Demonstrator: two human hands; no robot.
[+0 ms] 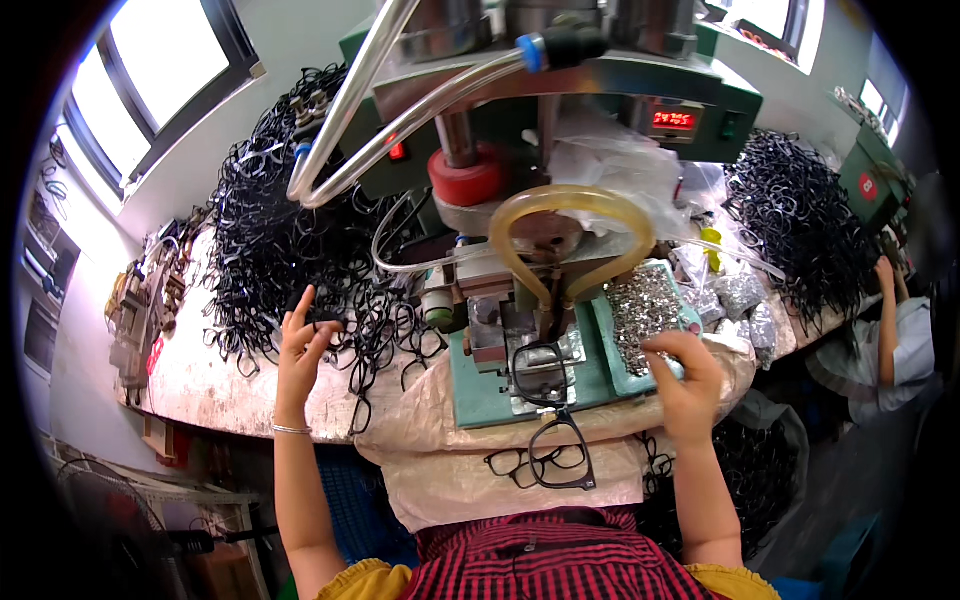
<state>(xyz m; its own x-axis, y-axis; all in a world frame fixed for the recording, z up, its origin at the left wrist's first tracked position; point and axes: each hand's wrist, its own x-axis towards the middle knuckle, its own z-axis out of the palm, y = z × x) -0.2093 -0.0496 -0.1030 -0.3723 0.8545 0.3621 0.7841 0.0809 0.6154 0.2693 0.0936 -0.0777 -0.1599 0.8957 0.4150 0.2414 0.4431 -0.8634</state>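
Observation:
My left hand (299,358) is raised at the near edge of a large heap of black eyeglass frames (275,215), fingers spread, with a dark frame piece right by its fingertips. My right hand (692,385) hovers by the near right side of a green tray (633,384) full of small shiny metal parts (640,312). Its thumb and index finger are bent together; whatever they pinch is too small to make out. Between my hands, a black eyeglass frame (562,414) sits at the press (490,350), one rim under the head, the other hanging over the front edge.
More eyeglass frames (520,467) lie on the cloth (430,480) over my lap. A yellowish hose (572,194) loops before the press. Bags of metal parts (740,292) and another heap of frames (795,215) stand right. A co-worker's arm (887,325) shows at far right.

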